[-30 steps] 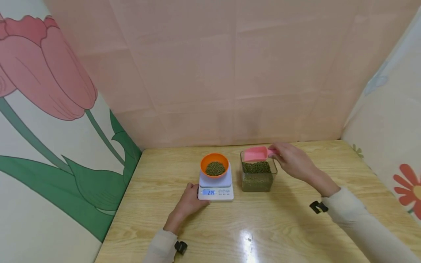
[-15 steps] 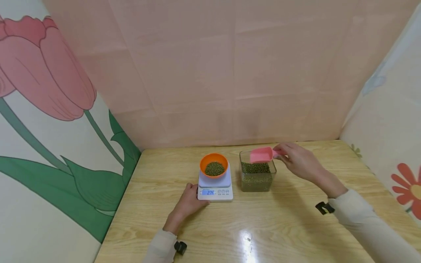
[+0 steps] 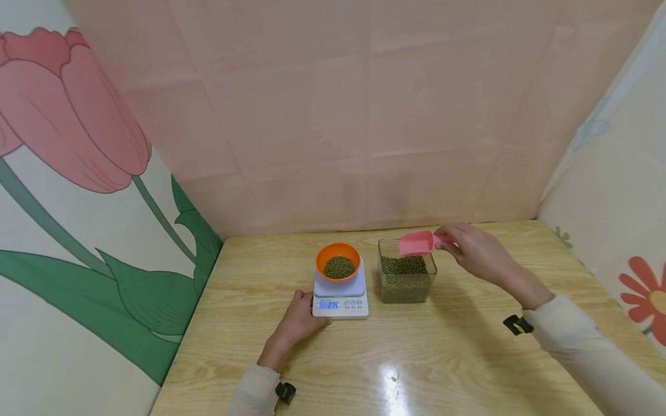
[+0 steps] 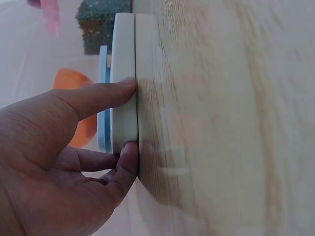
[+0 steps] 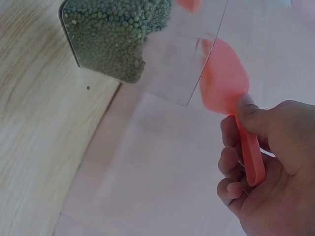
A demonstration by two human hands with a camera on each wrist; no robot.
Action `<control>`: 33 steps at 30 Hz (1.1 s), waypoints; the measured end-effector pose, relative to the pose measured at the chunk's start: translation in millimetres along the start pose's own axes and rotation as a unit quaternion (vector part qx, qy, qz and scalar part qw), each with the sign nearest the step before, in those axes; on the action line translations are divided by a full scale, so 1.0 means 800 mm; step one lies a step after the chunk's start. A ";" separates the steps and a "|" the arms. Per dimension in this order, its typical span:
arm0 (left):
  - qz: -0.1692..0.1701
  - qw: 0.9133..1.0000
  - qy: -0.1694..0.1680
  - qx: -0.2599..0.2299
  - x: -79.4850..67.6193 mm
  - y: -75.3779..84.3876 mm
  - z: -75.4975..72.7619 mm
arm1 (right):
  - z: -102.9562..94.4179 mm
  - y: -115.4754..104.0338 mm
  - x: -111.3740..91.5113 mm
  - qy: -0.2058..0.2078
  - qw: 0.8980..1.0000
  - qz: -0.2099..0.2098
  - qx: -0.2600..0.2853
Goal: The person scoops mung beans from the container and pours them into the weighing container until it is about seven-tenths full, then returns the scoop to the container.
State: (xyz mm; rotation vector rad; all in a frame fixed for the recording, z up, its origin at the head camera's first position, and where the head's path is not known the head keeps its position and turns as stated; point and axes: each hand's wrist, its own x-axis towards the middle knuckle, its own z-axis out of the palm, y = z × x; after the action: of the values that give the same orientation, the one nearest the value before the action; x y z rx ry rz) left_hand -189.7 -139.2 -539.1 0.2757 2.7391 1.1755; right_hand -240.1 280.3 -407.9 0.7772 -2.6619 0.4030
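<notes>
My left hand point(image 3: 302, 318) grips the front left corner of a white digital kitchen scale point(image 3: 340, 312). In the left wrist view its thumb point(image 4: 110, 94) lies along one side and the curled fingers meet another. On the scale stands an orange bowl point(image 3: 325, 252) with mung beans point(image 3: 340, 267) inside; the display reads about 274. My right hand point(image 3: 478, 254) holds a pink scoop point(image 3: 416, 244) by its handle, over a clear box point(image 3: 404, 293) of mung beans. The scoop's bowl looks empty and is tilted. The right wrist view shows fingers and thumb wrapped round the handle point(image 5: 252, 157).
The box stands just right of the scale on a wooden table point(image 3: 416, 358). Behind the table hangs a pink cloth backdrop point(image 3: 364, 115). A wall with a tulip print point(image 3: 78, 115) borders the left side. One stray bean point(image 5: 88, 88) lies near the box.
My right hand has drawn the scoop a little to the right above the box. The left hand stays at the scale, and the reading looks the same.
</notes>
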 end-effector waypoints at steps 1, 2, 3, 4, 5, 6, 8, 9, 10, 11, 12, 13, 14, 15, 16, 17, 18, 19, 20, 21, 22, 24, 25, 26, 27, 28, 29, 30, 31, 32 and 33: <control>0.000 1.000 0.000 0.000 0.000 0.000 0.000 | -0.001 0.000 0.000 -0.002 1.000 0.001 -0.001; 0.000 1.000 0.000 0.000 0.000 0.000 0.000 | -0.001 -0.001 0.001 -0.004 1.000 0.001 -0.002; 0.001 1.000 -0.001 0.000 0.000 0.000 0.000 | -0.002 -0.001 0.001 -0.005 1.000 0.003 -0.002; 0.001 1.000 -0.001 0.000 0.000 0.000 0.000 | -0.002 -0.001 0.001 -0.007 1.000 0.003 -0.003; 0.000 1.000 -0.001 -0.001 0.000 0.000 0.000 | -0.002 -0.002 0.002 -0.007 1.000 0.002 -0.002; 0.000 1.000 -0.001 -0.002 0.000 0.000 0.000 | -0.002 -0.003 0.002 -0.007 1.000 0.002 -0.001; 0.000 1.000 -0.001 -0.005 0.000 0.001 0.000 | -0.002 -0.003 0.003 -0.004 1.000 0.000 -0.001; 0.000 1.000 -0.002 -0.007 -0.001 0.001 0.000 | -0.001 -0.004 0.003 -0.002 1.000 -0.003 0.000; -0.001 1.000 -0.002 -0.007 -0.001 0.001 0.000 | -0.001 -0.004 0.004 0.000 1.000 -0.007 0.001; -0.001 1.000 -0.002 -0.008 -0.001 0.001 0.001 | 0.000 -0.004 0.004 0.001 1.000 -0.009 0.001; -0.001 1.000 -0.002 -0.008 -0.001 0.001 0.001 | 0.001 -0.004 0.004 0.003 1.000 -0.012 0.002; -0.001 1.000 -0.002 -0.007 -0.001 0.000 0.001 | 0.001 -0.004 0.004 0.004 1.000 -0.015 0.002; -0.001 1.000 -0.002 -0.007 0.000 0.000 0.001 | 0.001 -0.004 0.005 0.005 1.000 -0.019 0.003; -0.002 1.000 -0.002 -0.006 0.000 0.000 0.001 | 0.002 -0.005 0.005 0.006 1.000 -0.023 0.003; -0.003 1.000 -0.001 -0.004 0.000 0.000 0.001 | 0.002 -0.005 0.005 0.008 1.000 -0.027 0.002; -0.003 1.000 -0.001 -0.004 0.000 -0.001 0.001 | 0.002 -0.006 0.006 0.010 1.000 -0.030 0.002; -0.004 1.000 -0.001 -0.003 0.000 -0.001 0.001 | 0.002 -0.007 0.007 0.010 0.999 -0.033 0.002; -0.003 1.000 -0.001 -0.002 0.000 -0.001 0.002 | 0.002 -0.008 0.007 0.009 0.999 -0.035 0.002; -0.003 1.000 -0.001 -0.001 0.000 -0.001 0.002 | 0.002 -0.008 0.008 0.009 0.999 -0.036 0.001; -0.004 1.000 -0.001 -0.001 0.000 0.000 0.002 | 0.002 -0.009 0.009 0.008 0.999 -0.037 0.001; -0.004 1.000 -0.001 -0.001 0.000 0.000 0.001 | 0.002 -0.009 0.010 0.005 0.999 -0.037 0.002; -0.005 1.000 -0.002 -0.001 -0.001 0.001 0.001 | 0.002 -0.011 0.012 0.001 0.999 -0.039 0.005; -0.005 1.000 -0.002 -0.003 -0.001 0.002 0.000 | 0.003 -0.012 0.013 -0.001 0.999 -0.040 0.005; -0.007 1.000 -0.003 -0.005 -0.001 0.003 0.000 | 0.004 -0.012 0.014 -0.003 0.999 -0.042 0.007; -0.009 1.000 -0.004 -0.007 -0.002 0.003 0.000 | 0.004 -0.013 0.015 -0.006 0.999 -0.043 0.009; -0.009 1.000 -0.005 -0.007 -0.002 0.004 -0.001 | 0.005 -0.014 0.016 -0.008 0.999 -0.045 0.010; -0.011 1.000 -0.005 -0.008 -0.002 0.004 -0.001 | 0.006 -0.015 0.017 -0.010 0.999 -0.048 0.011; -0.011 1.000 -0.005 -0.007 -0.002 0.004 -0.001 | 0.007 -0.015 0.017 -0.012 0.999 -0.050 0.011; -0.011 1.000 -0.006 -0.007 -0.002 0.004 -0.001 | 0.008 -0.016 0.017 -0.013 0.999 -0.051 0.011; -0.011 1.000 -0.005 -0.005 -0.002 0.005 -0.001 | 0.009 -0.016 0.018 -0.013 0.998 -0.053 0.011; -0.012 1.000 -0.005 -0.004 -0.002 0.004 -0.001 | 0.010 -0.017 0.018 -0.012 0.998 -0.053 0.010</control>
State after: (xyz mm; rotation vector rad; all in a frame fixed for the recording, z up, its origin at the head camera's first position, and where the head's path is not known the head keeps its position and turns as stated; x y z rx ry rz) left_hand -188.1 -137.9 -535.7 0.2474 2.7211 1.1746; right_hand -245.8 259.8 -407.0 0.9314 -2.6286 0.3946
